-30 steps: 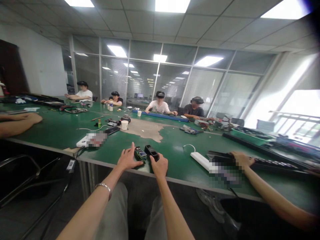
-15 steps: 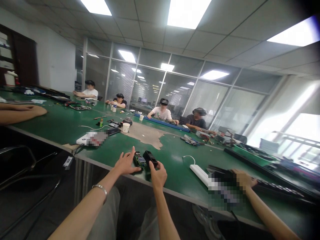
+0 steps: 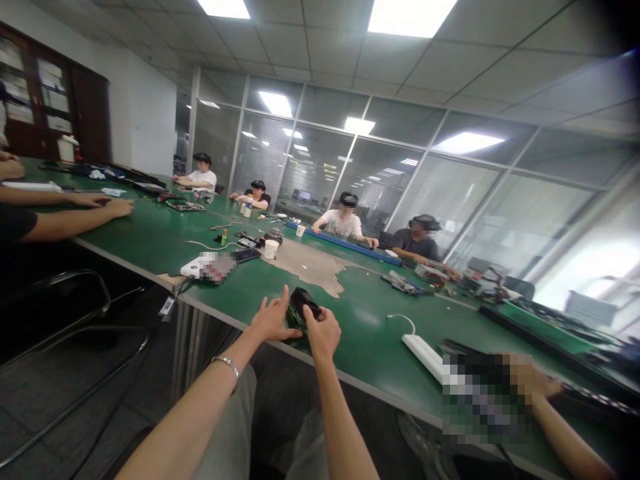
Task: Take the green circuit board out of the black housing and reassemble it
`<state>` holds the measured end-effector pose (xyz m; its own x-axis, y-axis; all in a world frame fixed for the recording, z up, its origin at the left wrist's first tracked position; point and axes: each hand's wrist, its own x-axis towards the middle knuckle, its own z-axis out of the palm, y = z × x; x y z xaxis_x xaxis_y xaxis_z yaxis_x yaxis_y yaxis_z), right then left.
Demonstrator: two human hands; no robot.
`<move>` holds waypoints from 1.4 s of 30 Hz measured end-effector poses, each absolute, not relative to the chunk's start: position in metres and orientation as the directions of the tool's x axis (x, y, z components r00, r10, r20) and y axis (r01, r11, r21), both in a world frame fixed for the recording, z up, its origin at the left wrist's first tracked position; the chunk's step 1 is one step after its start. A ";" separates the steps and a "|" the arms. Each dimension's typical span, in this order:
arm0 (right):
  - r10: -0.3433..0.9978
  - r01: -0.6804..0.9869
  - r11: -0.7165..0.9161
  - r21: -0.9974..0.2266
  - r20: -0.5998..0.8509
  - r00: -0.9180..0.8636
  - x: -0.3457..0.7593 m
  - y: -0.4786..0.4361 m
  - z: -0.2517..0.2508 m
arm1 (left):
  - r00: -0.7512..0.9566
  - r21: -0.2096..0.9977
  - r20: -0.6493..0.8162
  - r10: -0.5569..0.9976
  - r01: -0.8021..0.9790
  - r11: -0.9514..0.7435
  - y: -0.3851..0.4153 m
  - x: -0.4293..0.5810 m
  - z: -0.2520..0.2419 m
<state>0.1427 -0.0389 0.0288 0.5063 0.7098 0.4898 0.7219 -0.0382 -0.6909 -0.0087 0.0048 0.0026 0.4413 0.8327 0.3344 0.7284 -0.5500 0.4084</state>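
**Black case [image 3: 301, 300] in our right hand [image 3: 324, 331], beside the green circuit board [image 3: 295, 319]**

We sit at the near edge of the green desk [image 3: 365, 347]. The fingers of our right hand grip the black case, thumb on the side facing us. Just above the near edge, the green circuit board sits partly behind the case in our view; we cannot tell whether the two touch. Our left hand [image 3: 273, 320] is spread, its fingers pointing toward the far edge and its thumb stretched along the board's near side. Whether that thumb touches the board, we cannot tell.

Farther along the near edge, to our right, lies a white bar [image 3: 423, 357] with a short cable. Beyond it, a co-worker's hand [image 3: 530, 380] is at some dark parts, blurred over. Left of our hands, close to the near edge, we see a white box [image 3: 196, 267], partly blurred. Toward the middle of the desk, a paper cup [image 3: 271, 249] stands upright beside a bare brownish patch [image 3: 310, 269]. Along the far edge, a long blue strip [image 3: 345, 245] lies before a seated person [image 3: 340, 223].
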 end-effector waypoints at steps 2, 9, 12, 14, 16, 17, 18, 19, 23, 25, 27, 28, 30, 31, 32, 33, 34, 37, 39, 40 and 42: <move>0.722 0.752 -0.057 -0.656 0.494 0.485 0.140 -0.039 0.033 | 0.433 0.405 0.354 0.829 0.728 -0.553 0.005 -0.009 0.003; 0.765 0.832 -0.130 -0.540 0.478 0.430 0.134 -0.044 0.038 | 0.433 0.418 0.366 0.824 0.714 -0.561 0.004 -0.012 0.005; 0.792 0.840 -0.157 -0.520 0.442 0.422 0.136 -0.047 0.031 | 0.436 0.415 0.375 0.818 0.710 -0.569 0.003 -0.011 0.006; 0.805 0.835 -0.168 -0.523 0.417 0.423 0.137 -0.048 0.024 | 0.436 0.409 0.375 0.818 0.714 -0.569 0.001 -0.010 0.008; 0.809 0.829 -0.173 -0.532 0.403 0.428 0.139 -0.048 0.016 | 0.432 0.402 0.370 0.822 0.723 -0.561 -0.001 -0.009 0.009; 0.805 0.826 -0.167 -0.538 0.409 0.429 0.140 -0.046 0.012 | 0.431 0.399 0.364 0.826 0.729 -0.556 -0.001 -0.008 0.010; 0.796 0.823 -0.154 -0.547 0.424 0.431 0.140 -0.045 0.009 | 0.431 0.394 0.358 0.828 0.735 -0.552 -0.002 -0.008 0.011; 0.783 0.820 -0.134 -0.557 0.447 0.432 0.141 -0.043 0.006 | 0.430 0.390 0.354 0.831 0.740 -0.549 -0.001 -0.007 0.011; 0.734 0.810 -0.060 -0.583 0.524 0.432 0.140 -0.040 -0.001 | 0.430 0.375 0.353 0.831 0.749 -0.547 0.001 -0.005 0.011; 0.721 0.807 -0.046 -0.589 0.540 0.435 0.137 -0.042 -0.002 | 0.430 0.370 0.361 0.827 0.749 -0.551 0.003 -0.004 0.009; 0.715 0.808 -0.045 -0.587 0.546 0.437 0.134 -0.047 -0.001 | 0.431 0.368 0.363 0.826 0.748 -0.552 0.004 -0.004 0.007; 0.716 0.808 -0.048 -0.588 0.543 0.438 0.133 -0.049 0.000 | 0.434 0.368 0.358 0.827 0.748 -0.552 0.004 -0.004 0.006; 0.721 0.802 -0.059 -0.595 0.531 0.447 0.131 -0.053 0.003 | 0.438 0.369 0.341 0.832 0.751 -0.547 0.004 -0.004 0.005; 0.721 0.796 -0.061 -0.602 0.525 0.453 0.130 -0.054 0.004 | 0.440 0.369 0.330 0.835 0.754 -0.544 0.003 -0.004 0.005; 0.721 0.789 -0.060 -0.611 0.520 0.458 0.130 -0.054 0.006 | 0.443 0.367 0.320 0.838 0.757 -0.540 0.003 -0.003 0.006; 0.720 0.784 -0.057 -0.618 0.518 0.461 0.130 -0.053 0.008 | 0.445 0.364 0.313 0.839 0.760 -0.538 0.003 -0.003 0.006; 0.718 0.780 -0.053 -0.624 0.519 0.464 0.130 -0.052 0.011 | 0.446 0.361 0.311 0.839 0.762 -0.538 0.003 -0.003 0.006; 0.709 0.771 -0.032 -0.636 0.529 0.467 0.132 -0.047 0.022 | 0.447 0.349 0.327 0.833 0.762 -0.546 0.002 -0.002 0.008; 0.693 0.763 -0.015 -0.646 0.543 0.474 0.135 -0.044 0.031 | 0.450 0.344 0.341 0.825 0.757 -0.555 0.002 -0.003 0.008; 0.679 0.758 -0.009 -0.652 0.553 0.484 0.138 -0.043 0.035 | 0.454 0.343 0.344 0.822 0.754 -0.560 0.001 -0.003 0.009; 0.641 0.746 -0.013 -0.666 0.567 0.517 0.146 -0.043 0.039 | 0.468 0.344 0.343 0.814 0.744 -0.573 0.001 -0.003 0.010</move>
